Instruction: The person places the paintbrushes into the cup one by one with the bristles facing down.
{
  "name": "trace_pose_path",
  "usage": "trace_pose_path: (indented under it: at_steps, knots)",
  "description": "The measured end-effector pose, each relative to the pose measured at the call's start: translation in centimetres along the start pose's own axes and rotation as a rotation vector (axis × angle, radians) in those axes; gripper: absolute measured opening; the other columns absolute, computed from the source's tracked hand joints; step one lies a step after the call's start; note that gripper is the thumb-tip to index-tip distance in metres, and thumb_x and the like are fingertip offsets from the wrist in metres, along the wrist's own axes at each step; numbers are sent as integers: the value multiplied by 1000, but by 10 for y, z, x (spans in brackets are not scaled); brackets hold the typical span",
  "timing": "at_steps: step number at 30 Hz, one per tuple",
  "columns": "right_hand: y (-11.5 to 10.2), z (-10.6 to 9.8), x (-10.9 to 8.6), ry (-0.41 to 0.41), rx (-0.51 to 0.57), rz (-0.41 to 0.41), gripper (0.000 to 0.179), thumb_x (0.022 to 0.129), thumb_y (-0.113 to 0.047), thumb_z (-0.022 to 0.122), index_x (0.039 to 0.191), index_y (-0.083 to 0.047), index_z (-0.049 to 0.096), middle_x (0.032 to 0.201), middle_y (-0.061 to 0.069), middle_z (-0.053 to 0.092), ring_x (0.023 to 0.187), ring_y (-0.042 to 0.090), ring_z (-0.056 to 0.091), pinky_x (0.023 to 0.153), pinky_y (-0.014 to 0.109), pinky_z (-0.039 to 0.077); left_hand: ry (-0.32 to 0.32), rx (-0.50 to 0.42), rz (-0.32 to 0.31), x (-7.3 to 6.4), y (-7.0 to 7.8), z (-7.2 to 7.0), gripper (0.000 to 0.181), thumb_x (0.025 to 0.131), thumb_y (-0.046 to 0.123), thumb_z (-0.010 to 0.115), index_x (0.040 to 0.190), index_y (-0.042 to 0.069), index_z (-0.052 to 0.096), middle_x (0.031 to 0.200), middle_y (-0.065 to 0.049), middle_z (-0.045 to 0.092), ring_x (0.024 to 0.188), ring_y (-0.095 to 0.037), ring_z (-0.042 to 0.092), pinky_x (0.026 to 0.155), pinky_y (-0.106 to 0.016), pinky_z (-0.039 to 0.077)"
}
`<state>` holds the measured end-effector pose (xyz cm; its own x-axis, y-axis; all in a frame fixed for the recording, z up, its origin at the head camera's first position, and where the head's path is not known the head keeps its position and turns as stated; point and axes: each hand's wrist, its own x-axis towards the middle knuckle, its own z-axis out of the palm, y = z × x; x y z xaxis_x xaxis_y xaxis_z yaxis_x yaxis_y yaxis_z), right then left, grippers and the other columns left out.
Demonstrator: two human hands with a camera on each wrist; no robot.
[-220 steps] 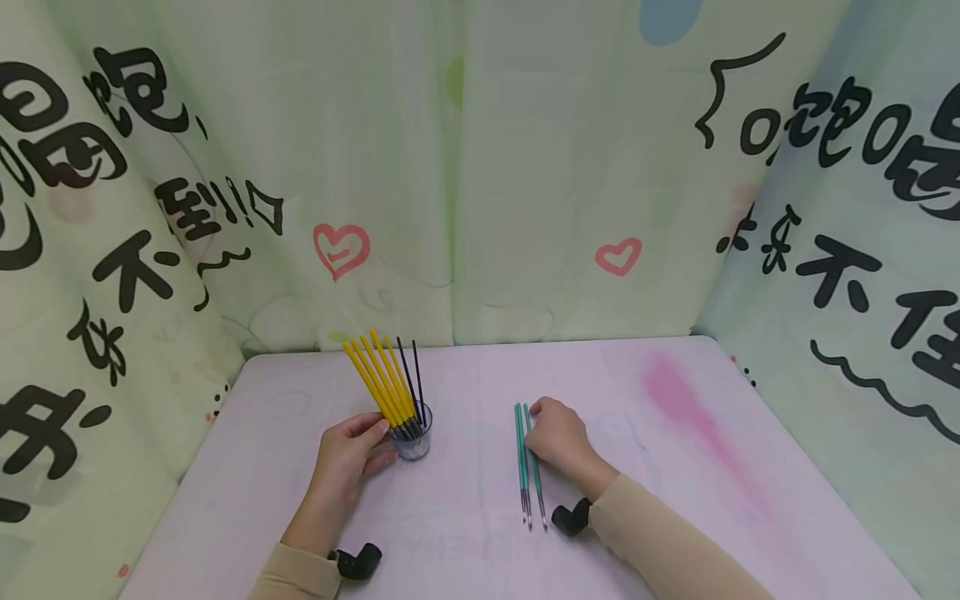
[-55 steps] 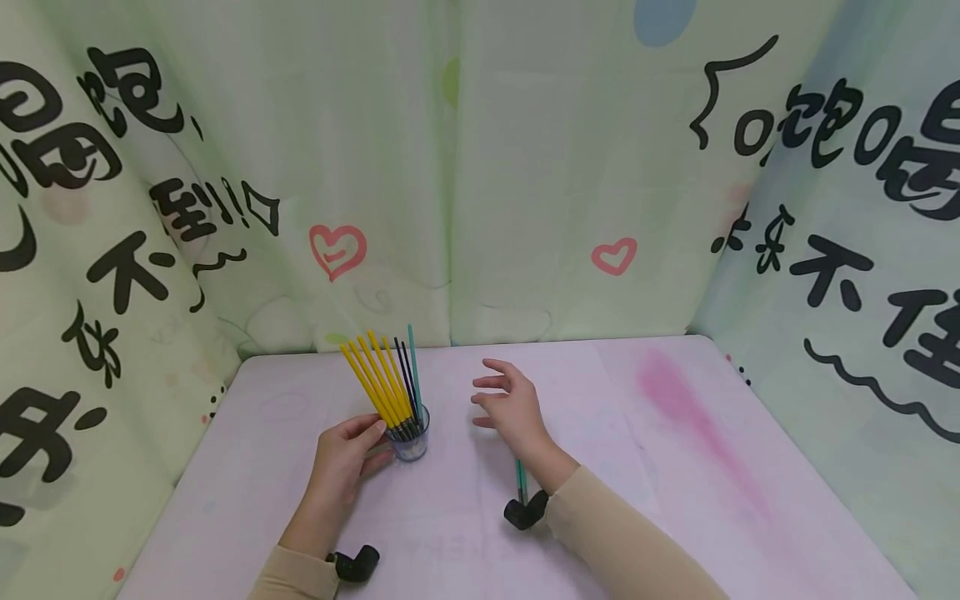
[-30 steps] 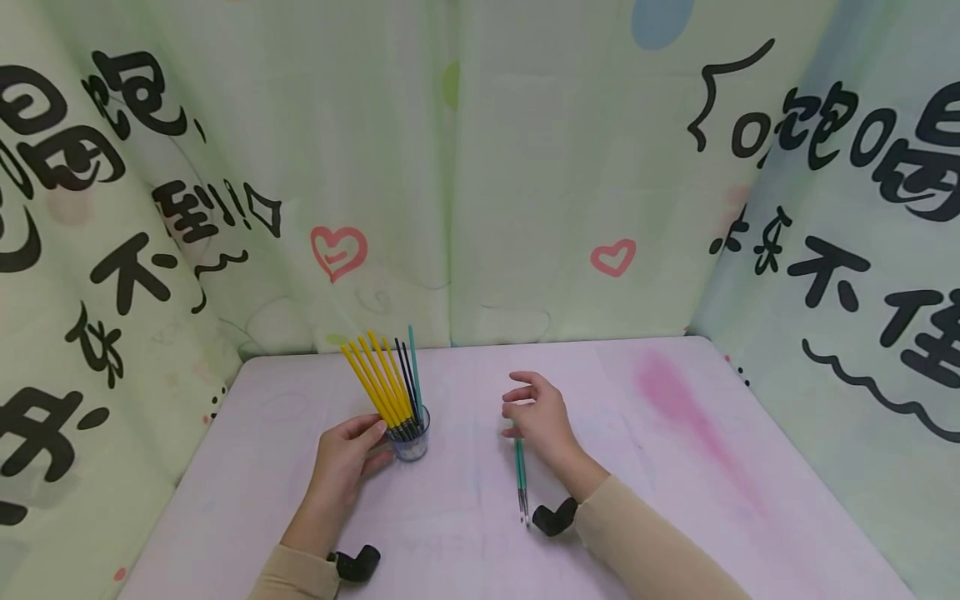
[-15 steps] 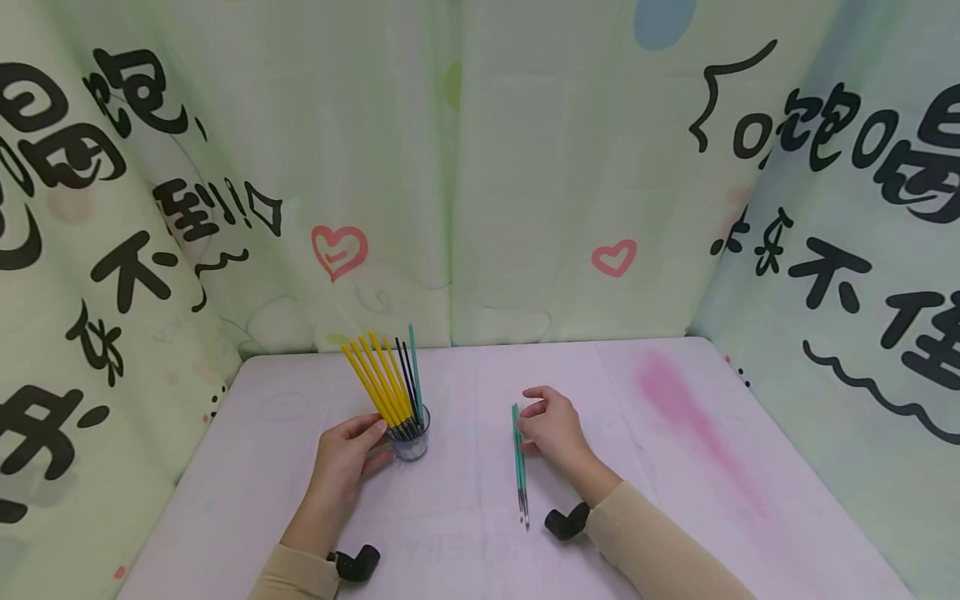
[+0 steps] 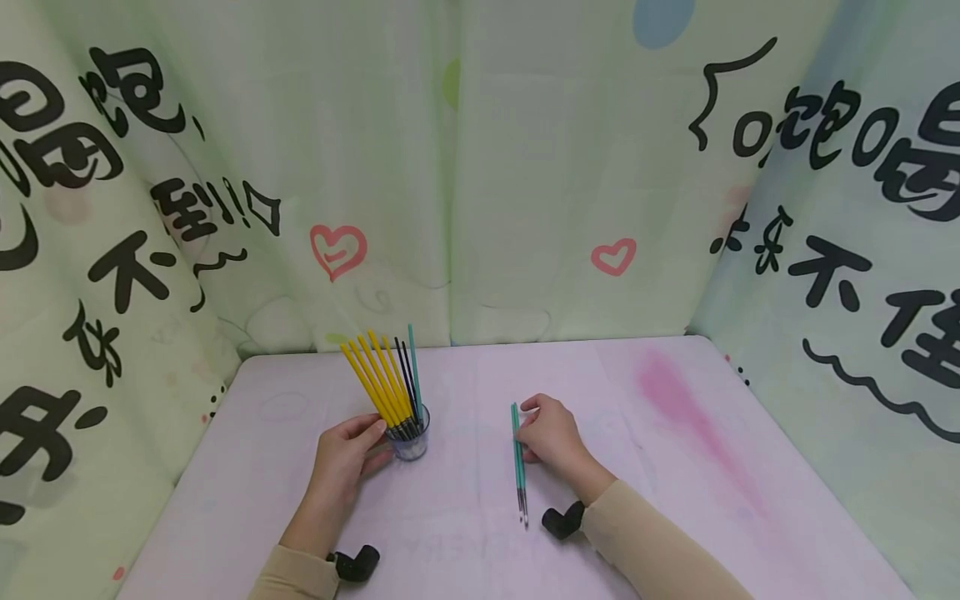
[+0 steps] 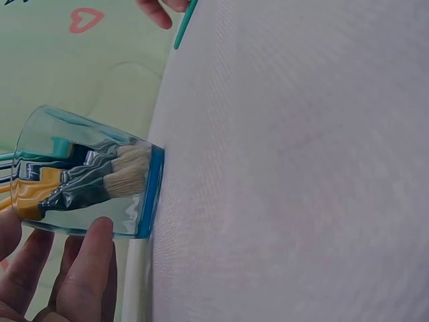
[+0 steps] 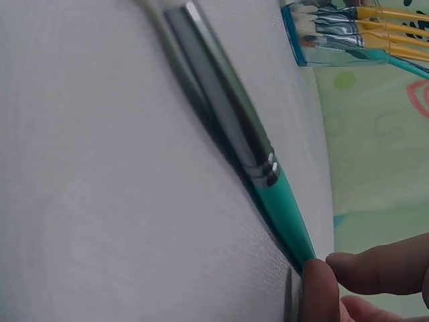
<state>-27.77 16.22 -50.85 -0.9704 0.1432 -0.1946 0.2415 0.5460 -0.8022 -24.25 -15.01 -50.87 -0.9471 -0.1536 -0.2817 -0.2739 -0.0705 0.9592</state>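
Observation:
In the head view my left hand [image 5: 348,454] holds a small clear glass cup [image 5: 411,447], which stands upright on the table. Its fingertips and thumb show against the side of the cup [image 6: 127,211] in the left wrist view. Several yellow paintbrushes [image 5: 378,379], black ones and one teal paintbrush [image 5: 415,367] lean in it, bristles down. Right of the cup, two teal paintbrushes [image 5: 519,467] lie side by side with their tips toward me. My right hand [image 5: 555,437] pinches a teal handle [image 7: 288,215] between thumb and index finger; the handle's end is hidden behind the thumb.
The table [image 5: 450,533] has a pale pink cloth with a brighter pink streak on the right. Printed curtains [image 5: 525,167] enclose its back and sides. A black wrist camera [image 5: 562,521] sits close to the lying brushes' tips.
One of three teal brushes on the table now stands in the cup. My right hand has come back from near the cup to the remaining two. The left hand has stayed at the cup.

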Motion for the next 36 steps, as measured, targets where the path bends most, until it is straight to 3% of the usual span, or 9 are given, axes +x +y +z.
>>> trace_pose_path:
  at_steps: [13, 19, 30, 36]
  knots:
    - [-6, 3, 0, -6, -165, -17, 39, 87, 4, 67, 126, -1, 63, 63, 5, 63, 45, 13, 60, 47, 20, 50, -3, 8, 7, 0, 0, 1, 37, 106, 18, 70, 139, 0, 68, 144, -24, 65, 108, -19, 74, 94, -41, 68]
    - [-7, 2, 4, -11, -219, -10, 35, 88, 3, 69, 123, -1, 64, 65, 7, 64, 45, 12, 60, 45, 18, 50, -1, 15, 5, 1, -1, 0, 36, 106, 17, 69, 138, 1, 69, 143, -24, 65, 107, -18, 74, 95, -41, 68]
    - [-12, 6, 5, 27, -349, -57, 38, 82, -2, 72, 120, 2, 67, 86, 10, 71, 57, 16, 62, 52, 22, 48, -6, 14, 17, 0, 0, 0, 37, 106, 18, 70, 138, 0, 68, 143, -25, 65, 108, -19, 75, 95, -40, 68]
    - [-14, 3, 6, -5, -346, -39, 43, 84, -3, 69, 127, 1, 68, 69, 6, 69, 48, 14, 60, 52, 22, 46, -8, 15, 22, 0, 0, 0, 39, 106, 20, 71, 139, -1, 68, 143, -25, 65, 107, -19, 75, 94, -41, 68]
